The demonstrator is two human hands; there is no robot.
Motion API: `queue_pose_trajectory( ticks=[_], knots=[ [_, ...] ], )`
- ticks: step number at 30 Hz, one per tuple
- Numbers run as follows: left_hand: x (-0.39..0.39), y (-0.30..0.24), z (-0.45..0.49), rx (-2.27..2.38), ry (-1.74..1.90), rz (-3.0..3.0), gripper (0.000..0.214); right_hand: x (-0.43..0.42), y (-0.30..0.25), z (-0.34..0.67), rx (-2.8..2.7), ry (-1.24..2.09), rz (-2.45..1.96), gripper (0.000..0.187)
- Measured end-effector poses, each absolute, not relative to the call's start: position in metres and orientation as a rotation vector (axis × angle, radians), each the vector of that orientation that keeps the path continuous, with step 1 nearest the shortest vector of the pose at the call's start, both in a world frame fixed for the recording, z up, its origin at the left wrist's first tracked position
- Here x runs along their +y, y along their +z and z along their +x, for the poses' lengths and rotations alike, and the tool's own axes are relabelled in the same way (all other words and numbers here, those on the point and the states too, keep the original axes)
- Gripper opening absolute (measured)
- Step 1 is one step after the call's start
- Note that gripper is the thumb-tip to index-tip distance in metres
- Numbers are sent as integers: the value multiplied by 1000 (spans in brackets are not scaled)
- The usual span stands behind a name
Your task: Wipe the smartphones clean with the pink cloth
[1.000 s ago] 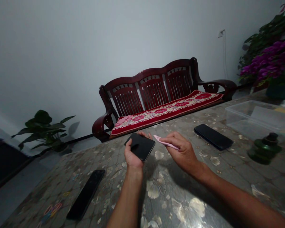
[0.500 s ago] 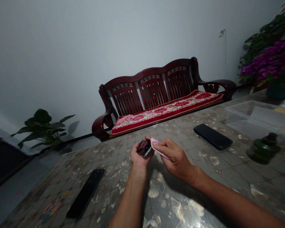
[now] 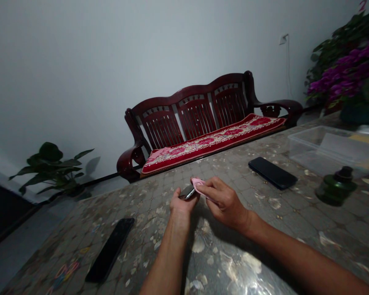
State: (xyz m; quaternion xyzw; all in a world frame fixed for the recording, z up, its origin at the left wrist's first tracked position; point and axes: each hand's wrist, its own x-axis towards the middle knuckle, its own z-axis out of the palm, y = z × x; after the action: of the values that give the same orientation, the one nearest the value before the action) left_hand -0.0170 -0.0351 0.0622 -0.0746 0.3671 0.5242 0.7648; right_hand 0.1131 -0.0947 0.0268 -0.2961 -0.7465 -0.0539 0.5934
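Observation:
My left hand [image 3: 182, 203] is closed around the edges of a smartphone [image 3: 187, 192], with its glossy face and silvery rim showing. Pinched in my right hand [image 3: 229, 203] is a thin pink phone case [image 3: 197, 184] with a round mark on it. The case meets the far right end of the phone, and my fingers cover much of it. Whether any of the case is fitted over the phone, I cannot tell. Both hands are just above the patterned tabletop [image 3: 160, 229].
One black phone [image 3: 110, 250] lies at the left, near colourful rubber bands [image 3: 66, 271]. Another dark phone [image 3: 272, 172] lies to the right, beside a green bottle [image 3: 335, 188] and a clear plastic box [image 3: 307, 157]. Beyond the table stands a wooden bench [image 3: 199, 112].
The phone in my left hand has tilted, and the dark reddish patch on its face has gone. The pink case stays at its end. The whole view has shifted slightly.

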Motion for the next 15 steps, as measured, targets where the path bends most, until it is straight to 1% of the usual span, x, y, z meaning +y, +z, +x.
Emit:
queue_pose_trajectory(
  ticks=[5,8,13,15],
  knots=[
    [-38,64,-15,823,1141,-158,43,-101,29,108,-1834,-163,-643,64],
    [-38,64,-16,829,1133,-143,44,-98,28,115,-1815,-202,-689,62],
    [-35,60,-17,854,1108,-154,44,-97,26,117,-1791,-232,-745,65],
    [-35,58,-17,818,1166,-93,43,-100,27,112,-1811,-233,-697,63]
  ],
)
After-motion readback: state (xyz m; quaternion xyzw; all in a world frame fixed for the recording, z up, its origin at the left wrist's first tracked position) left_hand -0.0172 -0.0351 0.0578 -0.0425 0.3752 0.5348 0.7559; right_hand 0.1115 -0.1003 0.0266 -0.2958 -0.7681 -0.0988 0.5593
